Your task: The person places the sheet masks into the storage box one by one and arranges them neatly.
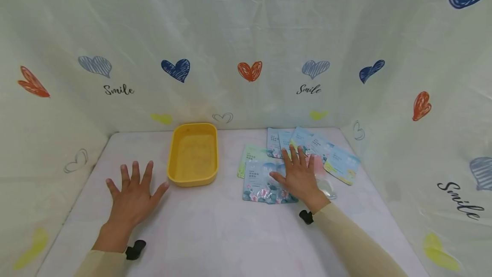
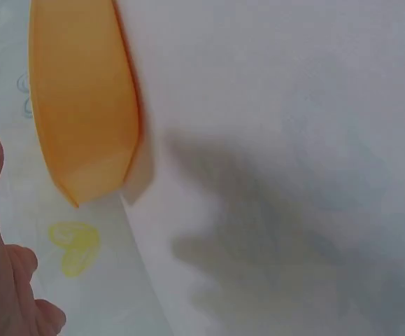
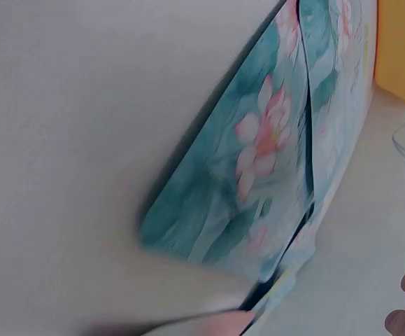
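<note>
My left hand [image 1: 130, 202], fingers spread, is over the left part of the table, just left of a yellow plastic tray [image 1: 193, 181]. In the left wrist view the tray [image 2: 87, 105] stands apart from the fingers. At the right, my right hand [image 1: 301, 178] is spread above several flat printed packets, holding none. Closest to it is a blue floral packet [image 1: 257, 183]; the right wrist view shows its pink flowers [image 3: 261, 140] close up. A green packet [image 1: 251, 154] lies partly under that one. Whether the right fingers touch any packet, I cannot tell.
More blue packets [image 1: 307, 139] overlap at the back right, with a blue-and-yellow packet [image 1: 344, 163] at the right. A pink item [image 1: 318, 165] and a clear item [image 1: 326, 188] are partly hidden by the right hand. A heart-printed curtain [image 1: 215, 33] surrounds the white table [image 1: 200, 234].
</note>
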The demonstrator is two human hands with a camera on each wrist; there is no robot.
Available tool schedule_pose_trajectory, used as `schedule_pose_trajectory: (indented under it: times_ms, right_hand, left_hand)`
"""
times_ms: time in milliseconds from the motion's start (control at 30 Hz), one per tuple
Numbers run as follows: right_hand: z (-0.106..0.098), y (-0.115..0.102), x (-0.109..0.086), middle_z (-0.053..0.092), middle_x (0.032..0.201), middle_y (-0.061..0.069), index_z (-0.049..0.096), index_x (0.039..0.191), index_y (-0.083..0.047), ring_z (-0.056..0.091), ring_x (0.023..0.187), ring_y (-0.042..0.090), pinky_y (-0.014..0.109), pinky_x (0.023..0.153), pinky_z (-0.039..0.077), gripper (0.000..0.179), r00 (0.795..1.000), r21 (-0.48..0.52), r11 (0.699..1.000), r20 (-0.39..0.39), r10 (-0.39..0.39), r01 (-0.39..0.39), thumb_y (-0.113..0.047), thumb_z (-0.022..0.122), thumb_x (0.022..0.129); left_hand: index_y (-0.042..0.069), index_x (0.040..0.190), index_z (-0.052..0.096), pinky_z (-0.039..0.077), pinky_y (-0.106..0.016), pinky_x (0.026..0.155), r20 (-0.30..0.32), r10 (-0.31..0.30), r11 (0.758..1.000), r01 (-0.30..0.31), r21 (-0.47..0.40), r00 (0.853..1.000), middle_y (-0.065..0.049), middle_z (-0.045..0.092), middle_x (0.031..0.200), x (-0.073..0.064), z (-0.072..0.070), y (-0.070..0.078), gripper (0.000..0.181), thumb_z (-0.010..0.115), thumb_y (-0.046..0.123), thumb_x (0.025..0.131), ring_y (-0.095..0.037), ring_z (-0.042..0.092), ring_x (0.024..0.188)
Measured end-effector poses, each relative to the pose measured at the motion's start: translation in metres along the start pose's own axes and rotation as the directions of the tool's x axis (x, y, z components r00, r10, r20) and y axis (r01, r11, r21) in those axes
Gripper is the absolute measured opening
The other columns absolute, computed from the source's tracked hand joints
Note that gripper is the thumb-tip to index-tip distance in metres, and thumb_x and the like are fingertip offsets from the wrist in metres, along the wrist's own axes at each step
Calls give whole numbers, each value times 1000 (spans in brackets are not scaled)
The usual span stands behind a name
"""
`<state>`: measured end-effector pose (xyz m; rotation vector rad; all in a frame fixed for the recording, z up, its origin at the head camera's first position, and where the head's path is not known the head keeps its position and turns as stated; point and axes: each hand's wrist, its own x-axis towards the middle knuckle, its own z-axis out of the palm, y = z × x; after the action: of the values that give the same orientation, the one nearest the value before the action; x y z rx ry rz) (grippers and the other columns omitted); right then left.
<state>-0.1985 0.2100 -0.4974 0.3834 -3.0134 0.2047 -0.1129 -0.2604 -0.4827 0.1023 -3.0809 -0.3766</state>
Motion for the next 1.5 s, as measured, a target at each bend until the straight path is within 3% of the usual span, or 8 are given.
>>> schedule_pose_trajectory:
  times_ms: [133,267,467,667,833,1000,1500]
  right_hand:
    - [2,-23,12,14,177,18,21,169,-6,8,164,41,72,128,7,96,999,13,999,19,-32,32,-67,53,102]
    - [2,-66,36,12,178,15,16,169,-6,6,165,36,66,131,7,95,995,26,996,57,-86,85,-70,44,104]
    - [5,-133,65,11,179,9,16,170,-10,4,166,28,59,133,4,90,977,59,984,117,-176,170,-70,37,106]
    - [13,-168,75,14,178,8,17,170,-9,8,166,26,55,134,7,88,954,77,970,181,-240,229,-68,36,107]
    - [18,-173,74,18,178,6,21,169,-10,12,166,25,53,134,12,85,941,72,966,220,-258,248,-67,35,108]
    - [20,-169,66,21,177,7,23,169,-9,15,165,25,52,134,14,83,933,50,959,222,-283,279,-66,32,109]
    - [13,-154,9,29,174,10,29,167,-6,19,164,28,54,132,19,85,929,48,945,174,-325,322,-66,38,108]
  left_hand:
    - [1,168,16,-17,-82,115,-6,36,999,-36,-24,999,-39,3,169,11,0,6,88,36,63,109,-56,-14,157]
    - [-4,166,16,-11,-78,121,10,74,996,-73,-52,997,-38,7,170,33,-2,15,80,30,54,113,-54,-8,159]
    - [-9,165,10,-3,-74,125,105,117,990,-108,-86,988,-36,4,171,65,2,23,76,31,45,115,-52,-5,160]
    - [-12,164,3,-1,-71,127,196,129,983,-99,-154,972,-35,-2,172,77,10,22,81,34,44,115,-51,-7,160]
    - [-12,164,0,-1,-67,129,225,135,980,-96,-176,965,-32,-6,173,74,12,25,84,37,45,114,-49,-10,161]
    - [-13,163,3,2,-68,129,203,179,975,-145,-171,963,-34,-3,172,65,16,28,84,40,43,113,-51,-6,161]
    - [-15,162,15,14,-70,127,119,229,960,-204,-194,966,-36,11,171,12,24,45,83,48,43,112,-53,6,160]
